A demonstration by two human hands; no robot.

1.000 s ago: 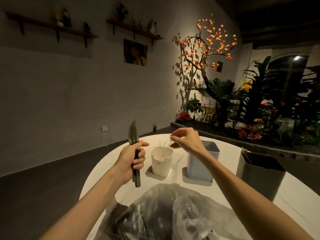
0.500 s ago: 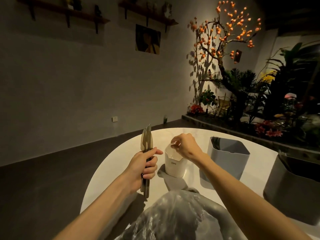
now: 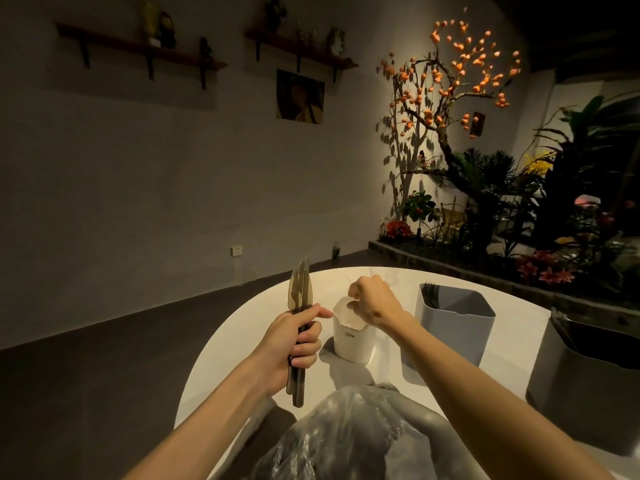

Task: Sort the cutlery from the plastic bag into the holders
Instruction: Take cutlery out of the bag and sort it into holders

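Bundle of brown translucent plastic knives [image 3: 300, 306], held upright in the left hand [image 3: 294, 344]: blades up past the thumb, handle ends sticking out below the fist. Long axis near vertical, leaning a little away from the viewer. Fingers wrapped round the handles, thumb pointing toward the holder beside it.

Small white plastic holder [image 3: 350, 336], rounded, dark lettering on its front, stands on the white round counter [image 3: 242, 327] just right of that fist. Right hand [image 3: 372, 303] sits over the holder's rim, fingers curled downward and pinched at the mouth; whether they pinch a clear piece of cutlery I cannot tell, too dim and small.

Judgement: the right hand, directly above the white holder, is the nearer one and is making a drop there; the knives lie to its left, so the next pick would go leftward to draw one from the bundle.

Further right, a grey square-mouthed plastic holder [image 3: 453, 327] with dark fork tines showing at its back left corner. At the counter's right edge, a larger dark grey holder [image 3: 585, 372]. At the near edge, the crumpled clear plastic bag [image 3: 346, 441], contents not readable.
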